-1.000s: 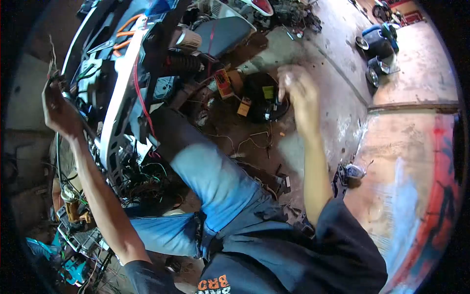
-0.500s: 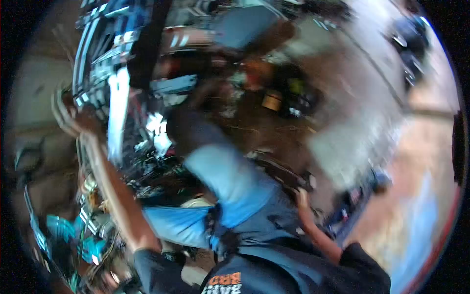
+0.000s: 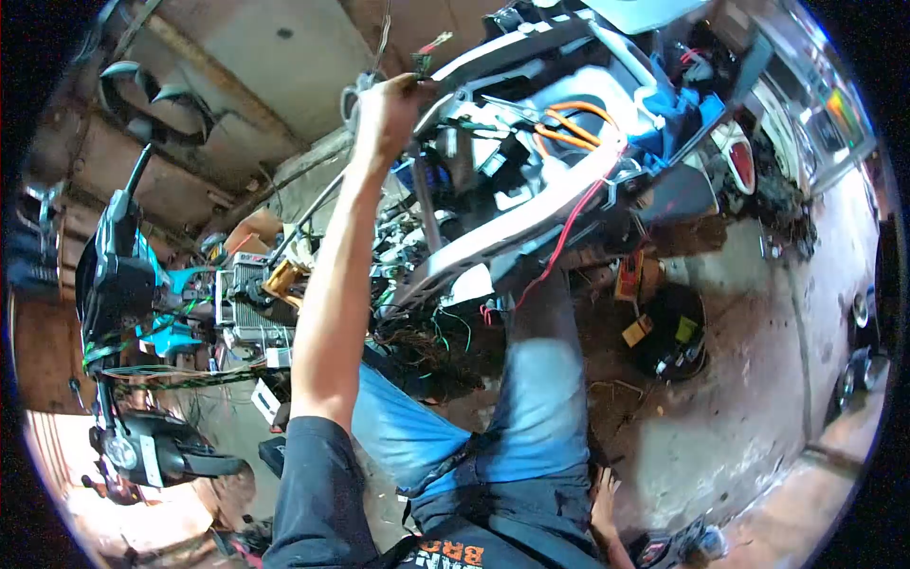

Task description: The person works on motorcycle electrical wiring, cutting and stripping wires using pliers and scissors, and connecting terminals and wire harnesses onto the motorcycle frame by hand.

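Observation:
My left hand (image 3: 387, 119) is raised above the near end of a stripped motorbike frame (image 3: 512, 223), its fingers closed. At the fingertips a small dark wire connector (image 3: 422, 64) shows, with red and yellow wire ends sticking up. An exposed wiring and engine area (image 3: 398, 237) lies below my left forearm. Across the frame rests a tool with orange handles (image 3: 578, 123), and a red wire (image 3: 567, 237) hangs down its side. Low beside my right thigh, my right hand (image 3: 604, 493) has its fingers stretched out and holds nothing visible.
A dark round tub (image 3: 675, 332) with small items stands on the floor at right. Blue cloth (image 3: 664, 133) lies over the frame's far side. At left are a radiator-like part (image 3: 251, 303), a handlebar assembly (image 3: 118, 266) and a parked motorbike (image 3: 161, 450).
My view has swung left and steadied, so the frame now sits at upper centre. My left hand has come over the frame to the connector; my right hand has lowered beside my thigh.

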A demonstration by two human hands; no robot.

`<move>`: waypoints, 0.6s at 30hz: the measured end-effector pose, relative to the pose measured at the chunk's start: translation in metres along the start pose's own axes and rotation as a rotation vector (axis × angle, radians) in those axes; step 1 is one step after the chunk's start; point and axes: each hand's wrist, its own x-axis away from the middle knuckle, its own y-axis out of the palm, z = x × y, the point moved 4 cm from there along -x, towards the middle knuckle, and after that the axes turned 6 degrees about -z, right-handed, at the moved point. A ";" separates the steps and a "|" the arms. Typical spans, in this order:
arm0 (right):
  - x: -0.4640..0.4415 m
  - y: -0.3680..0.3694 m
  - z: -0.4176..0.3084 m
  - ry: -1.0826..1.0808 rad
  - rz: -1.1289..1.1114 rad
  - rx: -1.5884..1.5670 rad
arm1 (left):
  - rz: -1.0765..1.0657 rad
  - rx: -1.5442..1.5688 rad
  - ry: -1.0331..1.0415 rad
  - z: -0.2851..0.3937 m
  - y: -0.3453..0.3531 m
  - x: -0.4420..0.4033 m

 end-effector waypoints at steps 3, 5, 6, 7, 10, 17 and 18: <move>-0.001 -0.042 -0.015 -0.011 -0.041 0.086 | 0.112 -0.137 -0.032 0.009 0.008 -0.002; -0.005 -0.056 -0.018 0.020 -0.105 0.057 | 0.188 -0.039 -0.006 0.012 0.015 0.004; -0.006 -0.064 -0.020 0.047 -0.137 0.046 | 0.204 -0.079 -0.116 0.022 0.017 0.007; -0.008 -0.075 -0.023 0.089 -0.152 0.014 | 0.306 0.055 -0.058 0.018 0.027 0.009; -0.015 -0.113 -0.017 0.226 -0.077 -0.223 | 0.377 0.158 -0.141 0.021 0.040 0.015; -0.046 -0.382 -0.135 -0.252 0.613 -0.584 | 0.533 0.338 0.050 0.017 0.027 0.026; -0.040 -0.424 -0.164 -0.239 0.569 -0.685 | 0.554 0.395 0.078 0.017 0.026 0.027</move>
